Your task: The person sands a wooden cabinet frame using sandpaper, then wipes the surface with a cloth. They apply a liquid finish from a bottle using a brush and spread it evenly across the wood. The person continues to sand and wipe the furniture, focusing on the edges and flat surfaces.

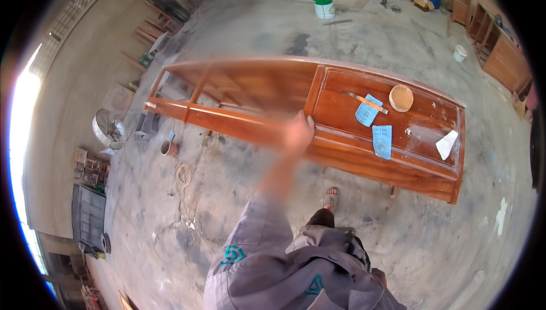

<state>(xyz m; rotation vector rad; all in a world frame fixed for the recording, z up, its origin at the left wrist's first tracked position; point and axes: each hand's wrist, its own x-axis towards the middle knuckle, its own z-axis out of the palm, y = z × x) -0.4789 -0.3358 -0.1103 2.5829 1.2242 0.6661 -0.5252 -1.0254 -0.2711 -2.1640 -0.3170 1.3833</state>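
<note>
From where I stand, the long reddish-brown cabinet frame (338, 118) lies across the floor (273, 187) at the person's 12 o'clock. The left hand (300, 130) is on its near edge, by the crosspiece; it's blurred, so I can't tell whether the fingers grip or merely rest there. The right hand I can't make out, so I can't tell its state.

Reading from the left hand, between 2 and 3 o'clock a blue sheet (365, 118) lies on the panel with a brush (371, 103) across it, and a round tan dish (401, 99) just beyond. Near 3 o'clock sit a second blue sheet (383, 142) and, farther out, a white scrap (446, 145). A white-and-green bucket (324, 9) stands at 12, a coiled cord (183, 176) at 8.
</note>
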